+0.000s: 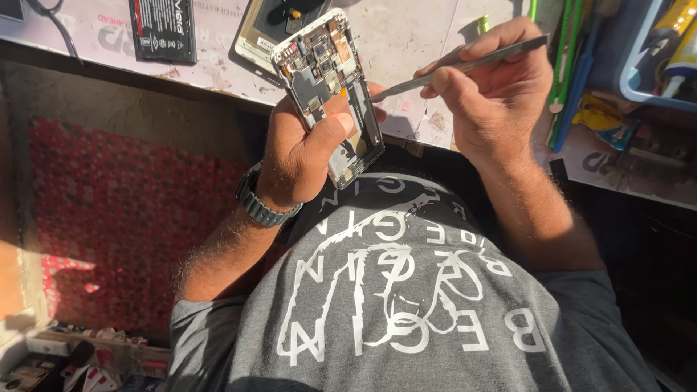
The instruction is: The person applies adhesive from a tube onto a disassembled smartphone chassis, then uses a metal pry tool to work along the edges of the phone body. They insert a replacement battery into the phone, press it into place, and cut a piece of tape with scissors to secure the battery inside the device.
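- Opened phone sits in your left hand, held over your lap just in front of the workbench edge, its back cover off and the circuit boards facing you.
- Your left hand is wrapped round the lower half of the phone, thumb pressed across the exposed board, fingers hidden behind the frame.
- Long axis of the phone runs from upper left, near the bench, down to lower right, toward your chest.
- Your right hand is closed in a pinch on metal tweezers; you cannot see from this view whether the tips carry anything.
- Tweezers lie nearly level, tips pointing left, and they meet the phone's right edge about midway, crossing its long axis.
- So the phone lies to the left of the right hand's grip, with the tweezer tip at or just beside the frame.
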Demonstrator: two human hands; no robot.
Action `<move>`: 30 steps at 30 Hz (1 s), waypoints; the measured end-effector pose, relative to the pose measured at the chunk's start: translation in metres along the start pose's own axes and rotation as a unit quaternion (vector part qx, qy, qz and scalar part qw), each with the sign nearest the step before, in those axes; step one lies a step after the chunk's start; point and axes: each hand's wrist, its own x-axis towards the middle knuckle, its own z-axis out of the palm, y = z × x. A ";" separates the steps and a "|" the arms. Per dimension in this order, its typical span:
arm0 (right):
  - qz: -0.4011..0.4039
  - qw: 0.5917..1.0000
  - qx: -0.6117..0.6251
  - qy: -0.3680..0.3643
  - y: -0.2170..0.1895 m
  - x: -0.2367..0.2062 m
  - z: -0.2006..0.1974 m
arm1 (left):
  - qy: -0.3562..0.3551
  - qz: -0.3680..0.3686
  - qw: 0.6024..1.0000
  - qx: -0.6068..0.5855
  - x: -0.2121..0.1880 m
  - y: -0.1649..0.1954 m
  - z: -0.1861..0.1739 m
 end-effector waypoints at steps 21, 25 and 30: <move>0.030 0.999 -0.021 0.029 0.006 0.009 0.006 | 0.012 -0.007 1.000 -0.021 -0.004 -0.013 -0.008; 0.089 0.994 0.031 0.057 -0.013 0.010 0.012 | 0.060 -0.068 0.993 -0.082 0.005 0.001 0.014; 0.104 0.993 -0.004 0.052 -0.025 0.005 0.011 | 0.099 -0.090 0.984 -0.120 0.017 0.011 0.038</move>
